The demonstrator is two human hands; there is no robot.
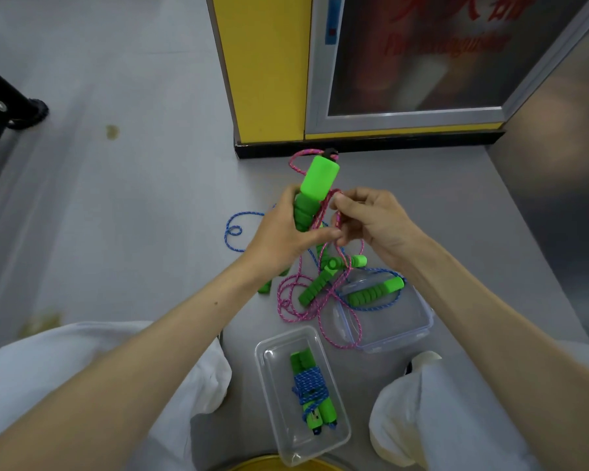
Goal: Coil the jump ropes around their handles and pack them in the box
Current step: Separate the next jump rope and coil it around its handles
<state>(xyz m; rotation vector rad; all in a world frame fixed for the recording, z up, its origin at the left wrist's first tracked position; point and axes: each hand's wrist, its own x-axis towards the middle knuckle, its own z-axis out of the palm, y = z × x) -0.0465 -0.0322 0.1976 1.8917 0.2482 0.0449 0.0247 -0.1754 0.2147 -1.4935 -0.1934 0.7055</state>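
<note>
My left hand (281, 229) grips a green jump-rope handle (315, 185) upright above the floor. My right hand (371, 219) pinches the pink rope (323, 212) right beside that handle. The rest of the pink rope (293, 300) hangs down and lies looped on the floor. A clear plastic box (334, 440) near my knees holds one green-handled rope coiled in blue cord (312, 385). More green handles (317, 287) lie tangled on the floor, one of them (374, 292) resting on the clear lid (388, 331). A loose blue rope (233, 232) curls to the left.
I sit on a grey floor (133, 215) with my white-trousered legs (82, 362) on either side of the box. A yellow wall with a framed glass panel (415, 62) stands close ahead. A black stand foot (14, 110) is at the far left.
</note>
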